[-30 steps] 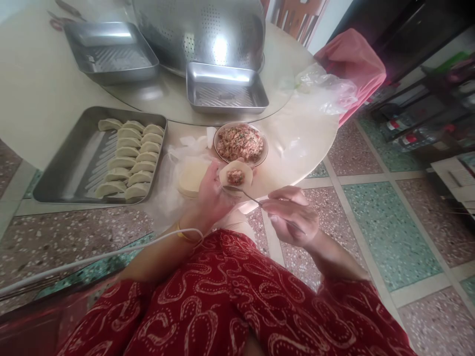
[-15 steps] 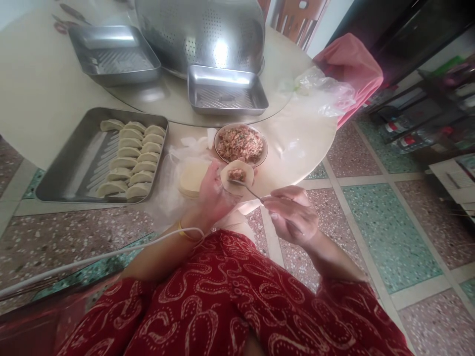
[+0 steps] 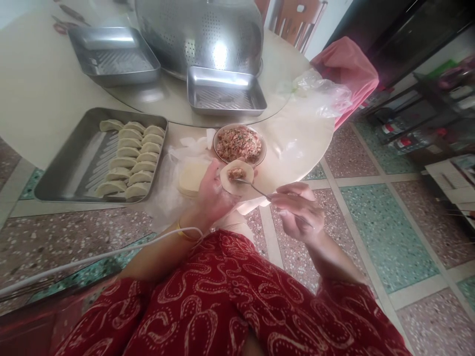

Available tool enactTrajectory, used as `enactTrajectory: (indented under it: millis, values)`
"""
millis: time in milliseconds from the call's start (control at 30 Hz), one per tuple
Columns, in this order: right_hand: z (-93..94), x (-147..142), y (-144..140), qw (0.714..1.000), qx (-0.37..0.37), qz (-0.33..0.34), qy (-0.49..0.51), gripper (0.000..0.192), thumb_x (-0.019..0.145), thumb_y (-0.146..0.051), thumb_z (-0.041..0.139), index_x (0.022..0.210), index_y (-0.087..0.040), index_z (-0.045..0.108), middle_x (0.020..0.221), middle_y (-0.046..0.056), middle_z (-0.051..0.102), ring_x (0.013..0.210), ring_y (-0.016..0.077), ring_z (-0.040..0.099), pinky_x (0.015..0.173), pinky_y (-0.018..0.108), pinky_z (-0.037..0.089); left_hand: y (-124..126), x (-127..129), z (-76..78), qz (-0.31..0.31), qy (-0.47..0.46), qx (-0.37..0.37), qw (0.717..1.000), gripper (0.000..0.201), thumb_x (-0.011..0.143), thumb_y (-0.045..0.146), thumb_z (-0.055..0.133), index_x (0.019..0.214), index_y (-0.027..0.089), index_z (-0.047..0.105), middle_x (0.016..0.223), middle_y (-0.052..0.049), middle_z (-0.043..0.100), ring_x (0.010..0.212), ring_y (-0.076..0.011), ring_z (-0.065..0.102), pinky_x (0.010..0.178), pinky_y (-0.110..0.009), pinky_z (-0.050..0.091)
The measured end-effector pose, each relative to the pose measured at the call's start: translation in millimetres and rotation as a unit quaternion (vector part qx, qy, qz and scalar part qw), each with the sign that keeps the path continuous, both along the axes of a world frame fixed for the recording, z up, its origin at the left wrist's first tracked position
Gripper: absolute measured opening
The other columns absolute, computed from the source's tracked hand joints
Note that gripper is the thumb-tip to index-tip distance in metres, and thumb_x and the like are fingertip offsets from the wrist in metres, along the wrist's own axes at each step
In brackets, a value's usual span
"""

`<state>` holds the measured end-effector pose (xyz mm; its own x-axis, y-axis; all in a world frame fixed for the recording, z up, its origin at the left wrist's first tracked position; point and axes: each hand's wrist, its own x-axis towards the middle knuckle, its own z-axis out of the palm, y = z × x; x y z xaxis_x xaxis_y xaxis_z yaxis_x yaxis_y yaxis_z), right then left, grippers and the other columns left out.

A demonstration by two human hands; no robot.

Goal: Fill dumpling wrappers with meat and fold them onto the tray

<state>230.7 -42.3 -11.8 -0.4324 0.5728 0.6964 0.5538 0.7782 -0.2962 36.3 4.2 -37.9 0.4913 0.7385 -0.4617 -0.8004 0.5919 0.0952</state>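
Observation:
My left hand (image 3: 212, 194) cradles a round dumpling wrapper (image 3: 236, 177) with a dab of minced filling on it. A metal spoon (image 3: 256, 188) is pinched in my right hand (image 3: 300, 211), and its tip touches the wrapper's right edge. Just beyond the wrapper stands a bowl of minced filling (image 3: 239, 143). A stack of wrappers (image 3: 190, 177) lies on plastic to the left of my left hand. Further left, a steel tray (image 3: 67, 165) carries two rows of folded dumplings (image 3: 130, 160).
Two steel trays (image 3: 114, 55) (image 3: 225, 92) and a large perforated steel colander (image 3: 200, 33) sit on the turntable behind the bowl. A crumpled plastic bag (image 3: 319, 92) lies at the table's right edge by a pink-draped chair (image 3: 347, 71). A white cable (image 3: 92, 259) crosses my left arm.
The spoon's tip moved from the wrapper's lower left edge to its right edge. My right hand drew slightly right and toward me. The left hand with the wrapper barely moved.

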Motion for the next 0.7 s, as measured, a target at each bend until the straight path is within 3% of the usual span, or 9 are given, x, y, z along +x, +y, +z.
enactTrajectory:
  millis: [167, 367, 533, 700]
  values:
    - [2.1, -2, 1, 0.999, 0.014, 0.003, 0.030, 0.029, 0.097, -0.025, 0.054, 0.121, -0.038, 0.061, 0.085, -0.004, 0.077, 0.084, 0.0193, 0.065, 0.070, 0.035, 0.056, -3, 0, 1.8, -0.014, 0.007, 0.002, 1.000, 0.058, 0.100, 0.053, 0.027, 0.118, 0.012, 0.064, 0.102, -0.014, 0.074, 0.114, -0.0271, 0.067, 0.102, -0.044, 0.052]
    - [-1.8, 1, 4, 0.998, 0.022, 0.028, -0.044, 0.026, 0.096, -0.019, 0.056, 0.114, -0.036, 0.063, 0.086, -0.007, 0.078, 0.093, 0.0180, 0.065, 0.076, 0.034, 0.055, -5, -1, -1.5, -0.019, 0.010, -0.006, 1.000, 0.056, 0.100, 0.052, 0.031, 0.114, 0.010, 0.066, 0.102, -0.015, 0.074, 0.112, -0.0273, 0.067, 0.103, -0.042, 0.050]
    - [-0.4, 4, 8, 0.996, 0.058, 0.040, -0.046, 0.023, 0.095, -0.024, 0.059, 0.115, -0.034, 0.064, 0.084, -0.005, 0.078, 0.094, 0.0186, 0.064, 0.078, 0.035, 0.055, -3, -2, -1.1, -0.023, 0.026, -0.008, 0.999, 0.051, 0.100, 0.046, 0.033, 0.111, 0.008, 0.066, 0.103, -0.015, 0.074, 0.111, -0.0267, 0.067, 0.101, -0.038, 0.051]
    - [-8.5, 9, 7, 0.993, 0.010, 0.087, -0.079, 0.029, 0.094, -0.018, 0.060, 0.117, -0.034, 0.063, 0.094, -0.006, 0.079, 0.105, 0.0183, 0.064, 0.086, 0.035, 0.055, -3, -4, -1.8, -0.036, 0.014, -0.004, 0.999, 0.053, 0.100, 0.049, 0.031, 0.112, 0.010, 0.065, 0.105, -0.016, 0.073, 0.114, -0.0287, 0.065, 0.105, -0.045, 0.048]
